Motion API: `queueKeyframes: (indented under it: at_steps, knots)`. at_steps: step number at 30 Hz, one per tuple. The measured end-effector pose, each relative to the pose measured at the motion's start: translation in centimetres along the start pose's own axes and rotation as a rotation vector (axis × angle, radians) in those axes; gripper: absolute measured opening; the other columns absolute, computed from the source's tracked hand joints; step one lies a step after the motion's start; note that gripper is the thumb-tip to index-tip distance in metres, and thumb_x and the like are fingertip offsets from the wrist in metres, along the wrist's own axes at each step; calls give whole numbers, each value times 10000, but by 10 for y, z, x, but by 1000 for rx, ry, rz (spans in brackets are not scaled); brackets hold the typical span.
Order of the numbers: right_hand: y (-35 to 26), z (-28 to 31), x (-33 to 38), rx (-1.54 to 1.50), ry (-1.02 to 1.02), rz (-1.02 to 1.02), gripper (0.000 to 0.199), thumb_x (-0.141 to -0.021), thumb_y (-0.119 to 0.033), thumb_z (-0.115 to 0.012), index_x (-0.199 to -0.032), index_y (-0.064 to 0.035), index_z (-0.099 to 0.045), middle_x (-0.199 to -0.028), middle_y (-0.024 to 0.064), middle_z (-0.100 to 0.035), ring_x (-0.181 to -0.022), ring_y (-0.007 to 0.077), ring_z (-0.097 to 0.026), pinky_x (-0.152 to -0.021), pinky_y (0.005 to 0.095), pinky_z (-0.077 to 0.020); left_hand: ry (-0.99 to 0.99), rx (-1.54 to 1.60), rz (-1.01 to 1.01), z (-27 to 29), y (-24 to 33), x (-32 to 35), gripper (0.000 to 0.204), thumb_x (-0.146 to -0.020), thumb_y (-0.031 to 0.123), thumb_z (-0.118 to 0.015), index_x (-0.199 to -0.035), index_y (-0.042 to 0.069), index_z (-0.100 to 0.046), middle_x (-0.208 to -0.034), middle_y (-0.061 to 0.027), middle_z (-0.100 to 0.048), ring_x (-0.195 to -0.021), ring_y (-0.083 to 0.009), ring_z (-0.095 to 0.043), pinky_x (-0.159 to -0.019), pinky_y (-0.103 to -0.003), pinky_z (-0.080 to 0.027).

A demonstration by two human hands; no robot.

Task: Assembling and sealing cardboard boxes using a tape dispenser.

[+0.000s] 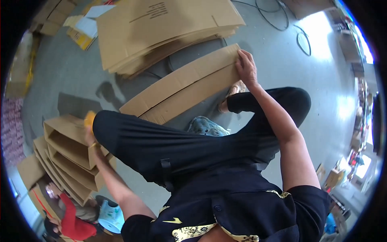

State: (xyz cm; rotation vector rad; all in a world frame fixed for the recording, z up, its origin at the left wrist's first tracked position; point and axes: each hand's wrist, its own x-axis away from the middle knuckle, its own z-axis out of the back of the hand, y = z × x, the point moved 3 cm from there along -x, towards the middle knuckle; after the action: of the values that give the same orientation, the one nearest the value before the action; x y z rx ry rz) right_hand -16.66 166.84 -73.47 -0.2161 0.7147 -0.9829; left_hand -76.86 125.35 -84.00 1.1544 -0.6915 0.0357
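Note:
A long, narrow cardboard box (185,86), folded closed along a lengthwise seam, slants in front of my knees. At its far right end, my right hand (246,67) is closed on the edge with bent fingers. My left hand (89,135) is out beside my left knee, next to the open boxes and apart from the long one. It grips a yellow-orange object (90,119) whose kind I cannot make out. My knee hides part of it, and a yellow band circles that wrist.
Flat cardboard sheets (169,18) lie stacked ahead. Open cardboard boxes (72,151) are piled at left. Behind them a person in a red top (76,220) is near a light-blue stool or bin (111,215). A black cable (264,24) loops over the floor.

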Motion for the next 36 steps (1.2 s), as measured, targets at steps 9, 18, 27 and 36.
queueKeyframes:
  at_steps: [9,18,27,36]
  knots:
    - [6,-16,1,-54,80,22,314,-789,-95,-552,-1097,-32,-562,-1104,141,-552,-998,308,-550,-864,361,-451,-429,122,-400,-161,231,198,431,-946,346,-424,-1185,-7,-491,-1170,-126,-544,-1053,-191,-544,-915,-358,-436]
    - [12,-19,0,-47,127,14,301,-802,-140,-536,-1072,-14,-581,-1089,144,-562,-1008,300,-541,-882,364,-437,-777,-52,-358,-397,105,245,352,-847,333,-639,-861,-17,-674,-761,6,-600,-668,-59,-506,-613,-205,-420]
    - [-5,9,-3,88,230,-97,278,-796,-211,-558,-1047,-100,-604,-1105,118,-554,-1025,289,-535,-884,376,-414,-850,34,-247,-399,82,230,395,-864,380,-595,-939,-6,-635,-858,-45,-632,-744,-121,-596,-662,-257,-495]
    - [-14,-9,21,-1301,-827,-1111,329,-855,-309,-596,-986,-8,-594,-899,84,-647,-784,162,-649,-667,264,-545,-936,69,-250,-405,80,232,397,-860,384,-601,-920,-6,-634,-857,-40,-628,-737,-104,-587,-648,-237,-482]
